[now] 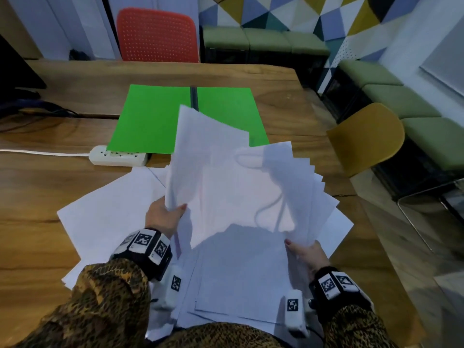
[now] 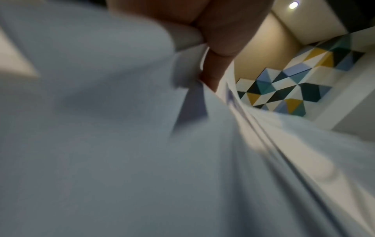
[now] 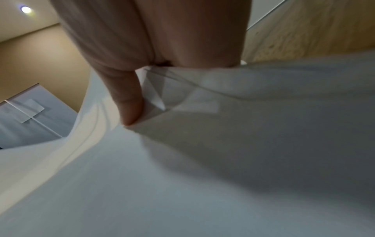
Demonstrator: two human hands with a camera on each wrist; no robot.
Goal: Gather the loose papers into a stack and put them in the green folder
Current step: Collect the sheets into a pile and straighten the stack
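Head view, nearest first: two sleeves in a brown snake-like print reach over loose white paper sheets (image 1: 105,217) spread flat on the wooden table (image 1: 37,187), their near edge cut off behind the sleeves. Above these, both hands hold up a fanned bundle of white paper sheets (image 1: 241,187); the left hand (image 1: 163,217) pinches its left edge with thumb on top, and the right hand (image 1: 307,254) grips its lower right corner, fingers hidden beneath. Both wrist views are blurred and filled with paper, showing only fingers (image 2: 215,48) and a thumb (image 3: 129,102) pressed against sheets. Beyond lies a white power strip (image 1: 118,155), then the open green folder (image 1: 155,116), flat, its near right part hidden by the bundle.
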